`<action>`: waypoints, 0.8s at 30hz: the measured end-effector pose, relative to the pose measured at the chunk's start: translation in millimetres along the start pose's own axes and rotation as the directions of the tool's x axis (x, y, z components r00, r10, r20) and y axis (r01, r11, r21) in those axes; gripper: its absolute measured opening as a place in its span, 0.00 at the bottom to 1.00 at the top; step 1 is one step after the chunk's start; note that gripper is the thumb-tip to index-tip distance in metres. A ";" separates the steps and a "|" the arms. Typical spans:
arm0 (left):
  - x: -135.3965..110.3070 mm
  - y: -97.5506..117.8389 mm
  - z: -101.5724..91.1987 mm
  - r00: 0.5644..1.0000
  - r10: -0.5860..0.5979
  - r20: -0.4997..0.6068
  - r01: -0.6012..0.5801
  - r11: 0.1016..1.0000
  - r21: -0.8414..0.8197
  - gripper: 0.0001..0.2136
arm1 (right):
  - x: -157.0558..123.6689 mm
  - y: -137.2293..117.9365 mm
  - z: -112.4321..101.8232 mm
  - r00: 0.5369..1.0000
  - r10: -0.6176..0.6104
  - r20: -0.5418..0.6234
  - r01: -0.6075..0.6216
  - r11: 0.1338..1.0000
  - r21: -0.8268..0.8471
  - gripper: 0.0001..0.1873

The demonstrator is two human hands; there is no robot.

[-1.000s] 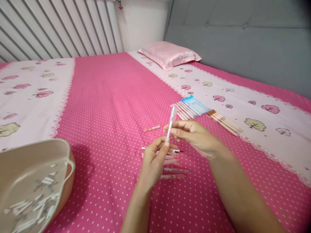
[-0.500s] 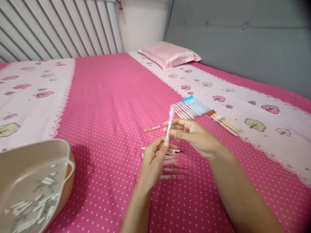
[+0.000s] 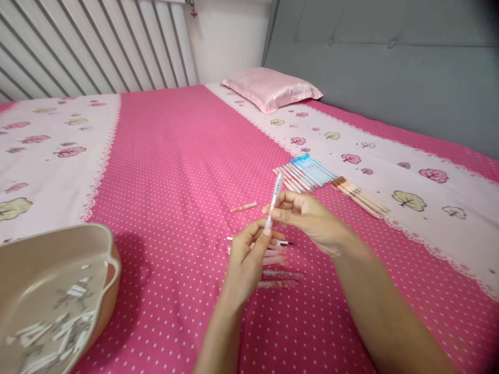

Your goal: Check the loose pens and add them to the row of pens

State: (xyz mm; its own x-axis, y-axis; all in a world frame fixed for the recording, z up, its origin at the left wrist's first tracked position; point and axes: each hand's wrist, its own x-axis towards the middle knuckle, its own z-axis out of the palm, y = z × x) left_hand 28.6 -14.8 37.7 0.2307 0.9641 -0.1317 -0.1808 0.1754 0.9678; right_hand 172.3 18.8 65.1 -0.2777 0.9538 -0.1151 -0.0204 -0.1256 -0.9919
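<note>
A whitish translucent pen [image 3: 277, 188] with small dark lettering is held nearly upright between my two hands. My left hand [image 3: 246, 254] pinches its lower end between thumb and fingers. Higher up the barrel, my right hand [image 3: 312, 221] is closed around its middle with thumb and fingertips. Under and behind my left hand lie a thin dark-tipped refill [image 3: 288, 243], several pale pink pen parts [image 3: 276, 259], a clear patterned tube [image 3: 284, 275] and a reddish patterned tube [image 3: 277, 284]. A short printed pink tube [image 3: 244, 207] rests on its own farther off.
Rows of blue-and-white pens [image 3: 314, 170], reddish-white pens [image 3: 296, 179] and brown-capped pens [image 3: 360, 196] lie to the right. At left stands a beige basin [image 3: 111, 244] holding small white and grey pieces. A pink pillow [image 3: 271, 89] sits near the grey headboard [image 3: 382, 67].
The pen has turned on its axis, so its dark lettering now shows, and its top leans slightly farther right. Both hands stay in nearly the same place.
</note>
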 end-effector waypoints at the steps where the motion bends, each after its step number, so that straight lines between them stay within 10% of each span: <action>1: 0.2 -0.3 -0.3 1.000 0.001 0.003 -0.001 1.000 0.000 0.10 | -0.1 0.2 -0.1 1.000 -0.002 -0.006 0.002 1.000 0.003 0.12; 24: 0.0 0.4 -1.4 1.000 0.017 0.009 -0.017 1.000 0.024 0.11 | -2.4 -2.4 -2.1 1.000 0.002 0.024 -0.001 0.999 -0.037 0.13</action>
State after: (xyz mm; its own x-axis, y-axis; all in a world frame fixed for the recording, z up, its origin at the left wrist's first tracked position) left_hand 27.1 -14.4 37.8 0.2358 0.9652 -0.1133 -0.1621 0.1540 0.9747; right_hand 175.1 17.4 67.7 -0.3004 0.9468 -0.1154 0.0155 -0.1161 -0.9931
